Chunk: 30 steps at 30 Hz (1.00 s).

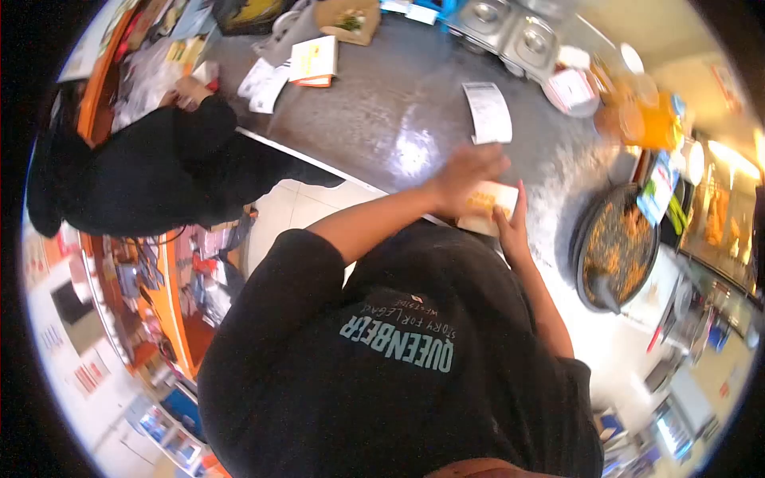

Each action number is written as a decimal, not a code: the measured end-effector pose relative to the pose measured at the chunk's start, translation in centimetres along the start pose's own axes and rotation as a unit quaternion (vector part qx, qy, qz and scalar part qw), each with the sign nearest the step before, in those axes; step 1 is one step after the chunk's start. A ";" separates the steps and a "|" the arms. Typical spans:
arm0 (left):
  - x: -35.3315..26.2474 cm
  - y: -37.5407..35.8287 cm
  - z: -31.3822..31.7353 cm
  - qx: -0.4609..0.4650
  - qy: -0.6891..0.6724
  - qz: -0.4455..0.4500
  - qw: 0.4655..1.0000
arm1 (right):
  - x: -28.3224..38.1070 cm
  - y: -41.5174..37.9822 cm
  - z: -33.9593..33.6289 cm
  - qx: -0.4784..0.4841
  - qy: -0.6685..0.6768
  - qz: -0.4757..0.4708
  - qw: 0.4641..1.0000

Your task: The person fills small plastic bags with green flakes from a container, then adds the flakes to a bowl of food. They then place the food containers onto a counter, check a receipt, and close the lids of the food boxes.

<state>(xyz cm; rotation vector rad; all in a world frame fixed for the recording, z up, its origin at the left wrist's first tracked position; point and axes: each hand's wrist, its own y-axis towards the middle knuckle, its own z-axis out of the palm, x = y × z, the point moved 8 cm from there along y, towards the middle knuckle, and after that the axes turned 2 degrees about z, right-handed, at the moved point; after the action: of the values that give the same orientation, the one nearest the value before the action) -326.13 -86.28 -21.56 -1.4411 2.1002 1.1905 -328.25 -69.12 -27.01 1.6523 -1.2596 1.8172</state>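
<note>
A small white package with yellow print (497, 193) is at the counter's near edge, close to my body. My right hand (512, 225) grips its right side, thumb on the printed face. My left hand (468, 177) is at the package's upper left, fingers stretched out and somewhat blurred; whether it touches the package is unclear. A printed paper slip (488, 113) lies on the metal counter (374, 103) just beyond my hands.
At the left, a person in black has a hand (190, 92) near plastic bags. Yellow-printed packets (314, 59) and papers (264, 84) lie at the back left. Lidded metal containers (530, 40) stand at the back. A round black pan of food (617, 247) is at the right.
</note>
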 end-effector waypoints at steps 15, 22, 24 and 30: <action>16.3 -9.2 -21.1 -0.130 0.364 -0.360 0.849 | 11.4 5.2 2.6 0.024 0.155 0.060 0.986; 11.5 -5.5 -13.3 -0.065 0.322 -0.287 0.900 | 4.8 10.4 0.8 0.005 0.145 0.051 0.988; 13.0 -4.0 -13.0 -0.114 0.318 -0.253 0.907 | 5.6 10.1 1.1 0.000 0.200 0.077 0.977; 16.1 1.3 -10.5 -0.088 0.219 -0.373 0.897 | 10.0 12.8 4.5 -0.032 0.336 0.059 0.939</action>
<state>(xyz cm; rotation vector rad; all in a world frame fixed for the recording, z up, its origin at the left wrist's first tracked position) -332.41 -104.06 -25.36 -2.4701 1.3974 0.7922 -337.82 -82.25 -22.69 0.7993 -1.0903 2.1184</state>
